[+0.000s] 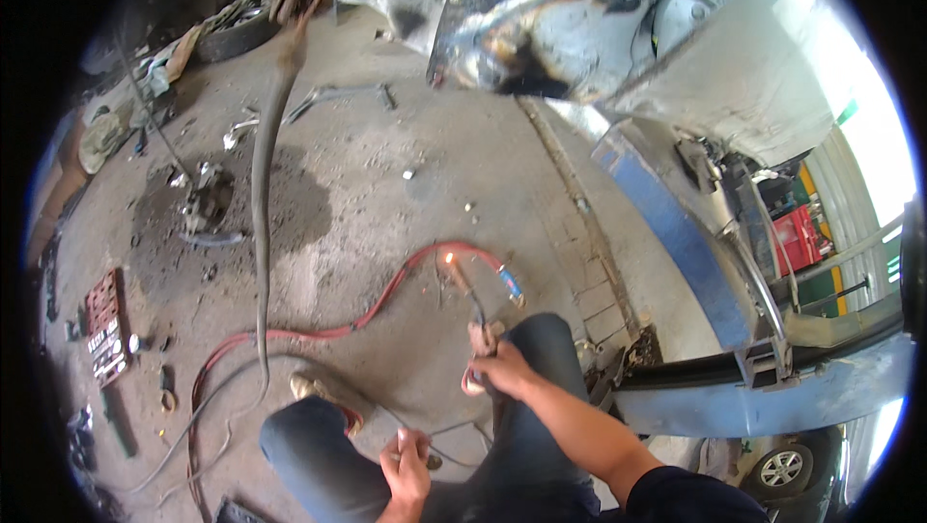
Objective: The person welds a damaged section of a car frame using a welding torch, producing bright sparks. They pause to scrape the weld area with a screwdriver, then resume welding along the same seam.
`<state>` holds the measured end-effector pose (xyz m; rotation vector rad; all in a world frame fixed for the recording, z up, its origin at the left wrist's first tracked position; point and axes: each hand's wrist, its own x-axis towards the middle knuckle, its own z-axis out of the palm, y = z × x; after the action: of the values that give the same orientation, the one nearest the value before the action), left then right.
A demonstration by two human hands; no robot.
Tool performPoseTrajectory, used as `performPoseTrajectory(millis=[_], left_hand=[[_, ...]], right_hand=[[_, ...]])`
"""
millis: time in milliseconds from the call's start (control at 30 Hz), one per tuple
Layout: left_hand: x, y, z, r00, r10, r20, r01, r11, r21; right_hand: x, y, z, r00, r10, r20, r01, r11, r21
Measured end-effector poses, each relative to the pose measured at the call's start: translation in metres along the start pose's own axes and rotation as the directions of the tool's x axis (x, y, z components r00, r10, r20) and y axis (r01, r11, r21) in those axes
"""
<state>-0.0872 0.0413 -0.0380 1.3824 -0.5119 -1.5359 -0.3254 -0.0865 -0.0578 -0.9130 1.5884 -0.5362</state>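
Observation:
My right hand (505, 369) grips the brown handle of a welding torch (484, 338) over my right thigh. Its dark bent neck leads to a copper-coloured nozzle (458, 277), and the tip glows orange above the floor. My left hand (407, 466) is closed between my knees on a small brassy object (434, 462), mostly hidden by the fingers; what it is I cannot tell. Thin dark cable or rod runs close by that hand. Red twin hoses (384, 298) curve along the floor to a blue fitting (510, 284) beside the torch tip.
Scorched vehicle sheet metal (543, 23) overhangs at the top. Blue lift arms (673, 233) stand to the right. A thick grey hose (268, 146) hangs down on the left. A socket set (108, 335), pliers (167, 389), a rusty metal part (206, 201) and a tyre (235, 38) lie leftward.

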Motion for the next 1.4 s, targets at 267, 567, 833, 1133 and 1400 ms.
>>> performPoseTrajectory(millis=[267, 567, 833, 1133, 1400], left_hand=[[0.022, 0.012, 0.016, 0.990, -0.129, 0.048, 0.129, 0.992, 0.001], [0.057, -0.095, -0.014, 0.953, -0.097, 0.288, -0.143, 0.692, 0.707], [0.075, -0.108, -0.014, 0.974, 0.087, 0.209, -0.196, 0.786, 0.586], [0.114, -0.147, -0.031, 0.608, 0.627, 0.488, -0.623, -0.005, 0.782], [0.142, -0.147, -0.062, 0.104, 0.646, 0.756, -0.329, -0.695, 0.639]], right_hand=[[0.025, 0.012, 0.000, 1.000, 0.023, 0.014, -0.019, 0.967, -0.252], [0.063, 0.075, -0.002, 0.863, -0.504, 0.020, 0.381, 0.626, -0.681], [0.091, 0.090, 0.000, 0.967, -0.157, -0.203, 0.061, 0.909, -0.413], [0.112, 0.098, 0.005, 0.961, -0.181, -0.210, 0.069, 0.889, -0.452], [0.119, 0.099, 0.020, 0.933, -0.298, -0.201, 0.177, 0.868, -0.464]])
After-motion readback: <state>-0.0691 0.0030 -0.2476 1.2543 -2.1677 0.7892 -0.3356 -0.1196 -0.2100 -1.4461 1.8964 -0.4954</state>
